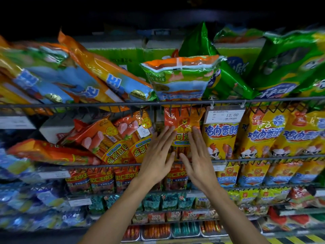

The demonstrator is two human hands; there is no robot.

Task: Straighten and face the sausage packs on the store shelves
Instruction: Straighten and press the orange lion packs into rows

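Your left hand [159, 152] and right hand [197, 154] lie flat with straight fingers, pressing either side of an upright orange sausage pack [182, 128] on the second shelf. It shows a cartoon animal and stands between your fingertips, under the wire rail [123, 104]. Left of it, similar packs [123, 138] lean tilted; right, yellow chicken-sausage packs [260, 136] stand straight.
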